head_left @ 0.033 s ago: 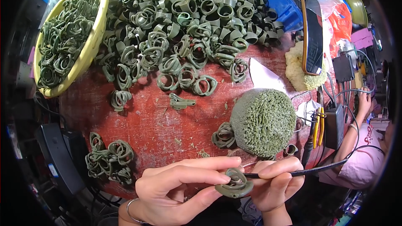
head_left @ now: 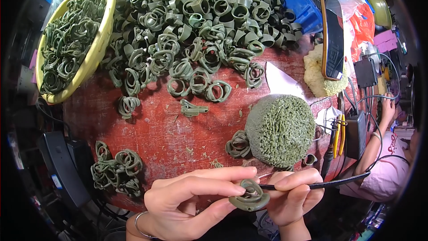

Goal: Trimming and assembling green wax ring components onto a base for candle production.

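Practically nothing moved since last frame; left hand [head_left: 180,205] pinching green ring [head_left: 248,204], right hand [head_left: 290,201] gripping black corded tool [head_left: 329,184].

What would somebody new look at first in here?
Probably the huge heap of green rings across the far side of the red table, with a full yellow tub at its left. Next, maybe the rough, round green block right of centre. Nearest us, the left grip holds one ring, the right grip a thin black tool.
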### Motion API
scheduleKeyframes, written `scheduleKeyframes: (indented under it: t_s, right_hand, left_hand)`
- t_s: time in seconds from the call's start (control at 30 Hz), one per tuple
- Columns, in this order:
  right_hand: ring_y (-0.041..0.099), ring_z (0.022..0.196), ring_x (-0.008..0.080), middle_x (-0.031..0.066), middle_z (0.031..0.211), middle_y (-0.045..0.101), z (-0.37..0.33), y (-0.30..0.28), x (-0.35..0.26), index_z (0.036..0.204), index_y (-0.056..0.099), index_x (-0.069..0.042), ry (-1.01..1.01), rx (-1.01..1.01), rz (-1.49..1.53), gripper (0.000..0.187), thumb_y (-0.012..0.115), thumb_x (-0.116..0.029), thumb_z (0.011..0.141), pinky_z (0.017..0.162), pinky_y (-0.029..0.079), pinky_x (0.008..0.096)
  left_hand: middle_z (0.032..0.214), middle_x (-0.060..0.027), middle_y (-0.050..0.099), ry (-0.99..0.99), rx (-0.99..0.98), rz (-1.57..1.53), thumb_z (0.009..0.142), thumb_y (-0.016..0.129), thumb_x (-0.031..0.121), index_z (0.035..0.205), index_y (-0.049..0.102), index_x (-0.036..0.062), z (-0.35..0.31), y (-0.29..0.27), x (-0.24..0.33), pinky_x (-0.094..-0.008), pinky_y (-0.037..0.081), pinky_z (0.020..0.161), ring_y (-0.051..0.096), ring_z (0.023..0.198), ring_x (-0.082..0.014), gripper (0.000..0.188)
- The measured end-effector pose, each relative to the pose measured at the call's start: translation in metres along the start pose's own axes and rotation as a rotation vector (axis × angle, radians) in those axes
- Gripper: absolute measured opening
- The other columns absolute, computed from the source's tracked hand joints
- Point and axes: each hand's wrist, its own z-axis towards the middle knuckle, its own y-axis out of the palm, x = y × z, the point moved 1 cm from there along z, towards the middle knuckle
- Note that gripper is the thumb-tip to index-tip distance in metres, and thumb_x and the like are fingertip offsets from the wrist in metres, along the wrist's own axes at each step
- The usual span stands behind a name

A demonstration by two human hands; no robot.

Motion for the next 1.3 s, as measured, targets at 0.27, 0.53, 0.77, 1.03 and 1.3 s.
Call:
scheduleKeyframes:
  t_s: [0.27,0.53,0.77,1.03,1.3]
  right_hand:
    - [0.041,0.033,0.0124,0.0071,0.042,0.041,0.002,0.005,-0.002,0.075,0.037,0.0,-0.026,-0.022,0.119,0.034,0.038,-0.032,0.086,0.032,0.035,0.0219]
    - [0.043,0.031,0.0146,0.0105,0.04,0.045,0.004,0.003,0.0,0.076,0.037,0.0,-0.042,-0.081,0.099,0.032,0.037,-0.03,0.087,0.029,0.035,0.0228]
    - [0.044,0.032,0.0147,0.01,0.04,0.045,0.004,0.007,-0.001,0.077,0.038,-0.001,-0.053,-0.094,0.147,0.03,0.039,-0.029,0.086,0.029,0.036,0.0225]
    - [0.044,0.032,0.0137,0.0083,0.041,0.045,0.005,0.011,0.004,0.079,0.039,-0.003,-0.063,-0.138,0.118,0.03,0.041,-0.032,0.085,0.032,0.038,0.0226]
    - [0.052,0.06,0.0126,0.0029,0.073,0.052,0.005,0.01,-0.011,0.077,0.055,-0.01,-0.404,-0.31,-0.419,0.015,0.067,-0.014,0.069,0.052,0.041,0.0234]
  left_hand:
    - [0.088,-0.0284,0.054,-0.117,0.073,-0.059,0.07,0.062,0.0,0.084,0.049,-0.0046,-0.003,0.004,0.004,-0.036,0.051,0.064,0.059,0.077,-0.0316,0.02]
    - [0.085,-0.0255,0.055,-0.106,0.036,-0.031,0.07,0.064,0.005,0.084,0.05,-0.0066,-0.005,-0.003,0.002,-0.0317,0.052,0.059,0.06,0.068,-0.026,0.023]
    - [0.084,-0.0237,0.056,-0.065,0.033,-0.032,0.07,0.064,0.005,0.085,0.052,-0.0075,-0.002,-0.003,0.003,-0.0302,0.052,0.056,0.06,0.065,-0.0235,0.024]
    - [0.083,-0.0199,0.059,-0.041,-0.028,0.121,0.074,0.058,0.006,0.086,0.058,-0.0062,0.001,-0.014,0.001,-0.028,0.049,0.066,0.059,0.075,-0.0219,0.017]
    - [0.084,-0.02,0.059,-0.042,-0.018,0.103,0.072,0.054,0.004,0.088,0.057,-0.0083,0.001,-0.014,0.006,-0.0288,0.048,0.07,0.059,0.077,-0.0232,0.021]
